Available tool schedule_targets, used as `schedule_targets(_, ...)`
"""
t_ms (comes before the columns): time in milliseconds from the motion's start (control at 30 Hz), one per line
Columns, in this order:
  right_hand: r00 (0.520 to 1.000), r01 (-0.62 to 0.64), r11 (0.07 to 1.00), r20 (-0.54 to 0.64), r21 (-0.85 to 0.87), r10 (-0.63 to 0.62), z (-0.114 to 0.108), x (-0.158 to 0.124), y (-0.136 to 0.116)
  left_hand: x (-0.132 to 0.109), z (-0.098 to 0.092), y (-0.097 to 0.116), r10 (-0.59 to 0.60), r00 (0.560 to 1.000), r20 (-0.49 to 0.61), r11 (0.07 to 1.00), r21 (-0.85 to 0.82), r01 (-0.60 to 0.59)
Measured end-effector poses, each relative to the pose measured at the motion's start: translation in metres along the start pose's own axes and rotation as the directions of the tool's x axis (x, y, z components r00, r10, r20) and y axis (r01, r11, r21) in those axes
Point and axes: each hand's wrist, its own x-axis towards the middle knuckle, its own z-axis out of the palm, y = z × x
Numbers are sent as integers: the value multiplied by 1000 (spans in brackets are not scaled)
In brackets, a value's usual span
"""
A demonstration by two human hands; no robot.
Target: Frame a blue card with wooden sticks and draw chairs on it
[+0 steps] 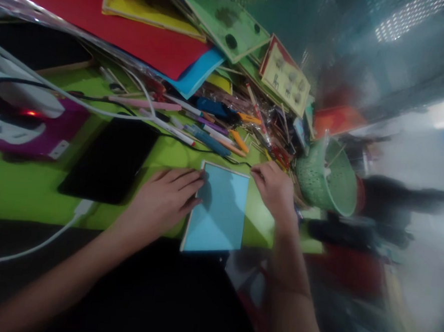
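A light blue card (219, 211) with a pale board edge lies on the green table (25, 189), partly overhanging the front edge. My left hand (163, 200) rests flat at the card's left side, fingers stretched out and touching its upper left corner. My right hand (275, 187) sits at the card's upper right corner, fingers curled in a pinch on that corner.
A black tablet (111, 162) lies left of my left hand, with white cables beside it. Behind the card lie several pens and markers (209, 132), sticks, and stacked coloured sheets (140, 31). A green perforated basket (326, 180) stands right of my right hand.
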Motion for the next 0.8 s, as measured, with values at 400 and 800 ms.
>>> schedule_targets(400, 995, 22, 986, -97, 168, -5, 31, -52, 7, 8, -7, 6, -13, 997, 71, 998, 63, 8)
schedule_targets(800, 998, 53, 998, -48, 42, -51, 49, -52, 7, 34, -10, 11, -85, 978, 192, 979, 199, 46)
